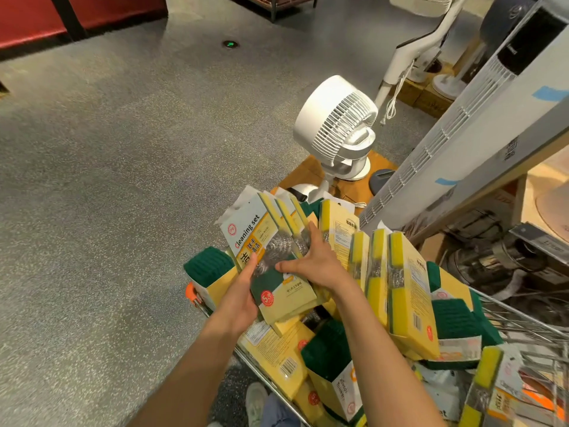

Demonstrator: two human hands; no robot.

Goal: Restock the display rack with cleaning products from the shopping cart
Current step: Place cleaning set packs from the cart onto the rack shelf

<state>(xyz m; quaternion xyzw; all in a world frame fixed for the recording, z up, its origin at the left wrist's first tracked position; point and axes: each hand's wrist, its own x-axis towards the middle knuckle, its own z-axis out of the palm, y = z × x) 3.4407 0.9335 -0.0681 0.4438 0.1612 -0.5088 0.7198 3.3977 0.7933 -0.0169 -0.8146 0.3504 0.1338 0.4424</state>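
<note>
A wire shopping cart [523,322] at the lower right is heaped with yellow and green cleaning set packs [409,291] of sponges and steel wool. Above the heap I hold a bundle of several cleaning set packs [271,241] between both hands. My left hand [243,294] grips the bundle's left side from below, with its index finger lying along the front pack. My right hand [311,263] presses against the bundle's right side with fingers spread. The display rack is not in view.
A white desk fan [338,124] stands on cardboard boxes just beyond the cart. A white tower fan [455,143] leans at the right, above a wooden shelf edge [480,192]. Grey speckled floor [107,180] spreads to the left. My shoe [255,402] shows beside the cart.
</note>
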